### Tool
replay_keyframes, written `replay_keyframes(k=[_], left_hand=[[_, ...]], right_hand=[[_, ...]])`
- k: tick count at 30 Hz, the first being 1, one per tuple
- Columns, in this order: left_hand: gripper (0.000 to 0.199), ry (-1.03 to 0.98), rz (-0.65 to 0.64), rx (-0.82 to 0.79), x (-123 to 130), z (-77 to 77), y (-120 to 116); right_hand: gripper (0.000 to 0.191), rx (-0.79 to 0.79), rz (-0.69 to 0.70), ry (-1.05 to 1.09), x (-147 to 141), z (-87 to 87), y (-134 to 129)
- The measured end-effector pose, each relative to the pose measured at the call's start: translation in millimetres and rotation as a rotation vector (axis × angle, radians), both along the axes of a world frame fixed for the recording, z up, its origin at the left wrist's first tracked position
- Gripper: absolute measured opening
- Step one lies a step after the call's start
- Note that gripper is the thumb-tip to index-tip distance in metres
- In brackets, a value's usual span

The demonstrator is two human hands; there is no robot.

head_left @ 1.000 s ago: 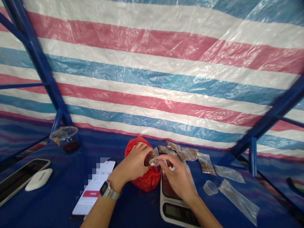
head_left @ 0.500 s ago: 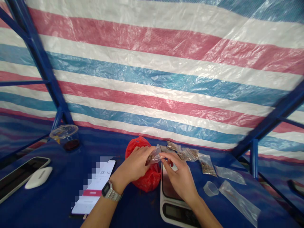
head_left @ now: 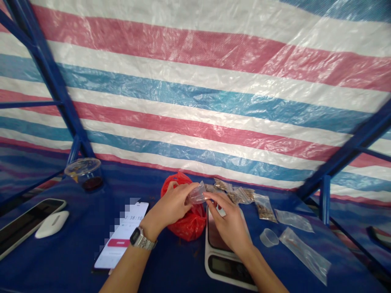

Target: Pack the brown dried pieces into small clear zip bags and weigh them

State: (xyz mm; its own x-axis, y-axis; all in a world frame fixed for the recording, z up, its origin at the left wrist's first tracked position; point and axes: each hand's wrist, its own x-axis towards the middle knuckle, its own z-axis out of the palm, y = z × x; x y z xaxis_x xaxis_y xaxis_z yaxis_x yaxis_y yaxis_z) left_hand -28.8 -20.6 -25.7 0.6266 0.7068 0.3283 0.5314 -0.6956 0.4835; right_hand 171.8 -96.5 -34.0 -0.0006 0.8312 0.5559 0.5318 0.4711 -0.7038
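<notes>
Left hand: the left hand point(head_left: 179, 203) is gripping a small transparent bag point(head_left: 197, 194) between thumb and fingers, at the centre of the lower frame.
Right hand: the right hand point(head_left: 227, 215) is pinching the edge of that same bag with its thumb and fingertips, its palm hanging over the scale.
Small bag: it is sitting between the two hands, above the table; its contents are hard to make out.
Wrist: a metal-banded digital watch point(head_left: 136, 236) is circling the left wrist.
Red bag: a crumpled red plastic bag point(head_left: 189, 226) is lying behind and beneath the left hand.
Scale: a white digital scale point(head_left: 224, 266) is resting at lower centre, partly hidden by the right hand and forearm; its display is not readable.
Filled packets: several zip bags of brown bits point(head_left: 265, 207) are lying right of centre, beyond the right hand.
Right side: a small translucent cup point(head_left: 269, 237) is standing near two flat plastic bags point(head_left: 307, 252).
Lower left: a lit phone point(head_left: 122, 236) is showing digits and a red button, its upper left edge pixelated.
Far left: a dark-screened phone point(head_left: 29, 221) is lying beside a white earbud case point(head_left: 52, 224); a lidded plastic tub point(head_left: 85, 175) is holding dark contents behind them.
Surroundings: a striped tarp point(head_left: 195, 93) is hanging behind the blue table point(head_left: 79, 252), between blue metal bars point(head_left: 56, 83).
</notes>
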Motion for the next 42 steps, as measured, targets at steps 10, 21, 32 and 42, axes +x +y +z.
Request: replay_keyframes(k=[10,21,32,42], left_hand=[[0.053,-0.007,0.004,0.033,0,-3.7,0],[0.06,-0.033,0.014,0.039,-2,-8.4,3],[0.075,0.047,0.021,0.101,1,3.8,-6],[0.085,0.003,0.118,0.17,1,13.3,-4]], right_hand=[[0.025,0.091,-0.025,-0.046,2,-1.0,2],[0.025,0.153,-0.038,-0.131,3,-3.2,3],[0.018,0.169,-0.137,-0.348,11,-9.5,7],[0.03,-0.014,-0.429,-0.083,78,12.2,19]])
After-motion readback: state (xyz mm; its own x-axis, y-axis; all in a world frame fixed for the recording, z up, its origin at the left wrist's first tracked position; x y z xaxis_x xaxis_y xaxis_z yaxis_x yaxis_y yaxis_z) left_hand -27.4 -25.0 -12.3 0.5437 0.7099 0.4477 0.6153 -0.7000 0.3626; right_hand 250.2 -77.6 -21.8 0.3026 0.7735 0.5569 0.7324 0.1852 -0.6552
